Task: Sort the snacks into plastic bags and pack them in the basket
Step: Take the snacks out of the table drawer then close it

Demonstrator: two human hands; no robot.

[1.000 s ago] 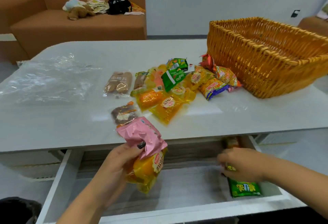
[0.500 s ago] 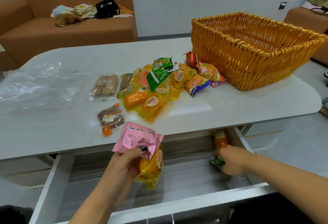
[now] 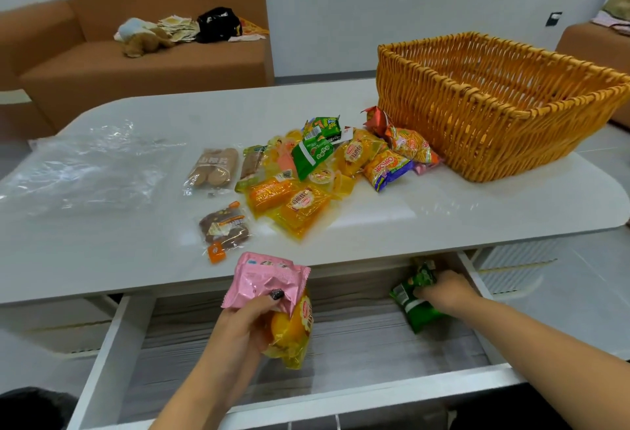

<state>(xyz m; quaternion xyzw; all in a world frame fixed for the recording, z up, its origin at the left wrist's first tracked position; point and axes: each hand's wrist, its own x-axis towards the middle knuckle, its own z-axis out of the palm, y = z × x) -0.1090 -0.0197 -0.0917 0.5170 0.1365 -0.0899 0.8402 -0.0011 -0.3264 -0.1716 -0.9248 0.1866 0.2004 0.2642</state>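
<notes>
The wicker basket [image 3: 494, 105] stands at the table's [image 3: 443, 211] far right corner, the snack pile [image 3: 317, 173] just beside it, clear plastic bags [image 3: 85, 170] at the left edge. Over the open drawer [image 3: 341, 344], my left hand [image 3: 238, 330] grips a pink packet [image 3: 266, 281] and a yellow one [image 3: 293, 330]; my right hand [image 3: 443, 293] clutches green packets [image 3: 414, 296].

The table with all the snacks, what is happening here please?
A person is collecting snacks from an open drawer under the table. The left hand holds a pink packet and a yellow packet together. The right hand grips a green packet at the drawer's right side. More snacks lie piled on the table beside the wicker basket, and clear plastic bags lie at the left.
</notes>
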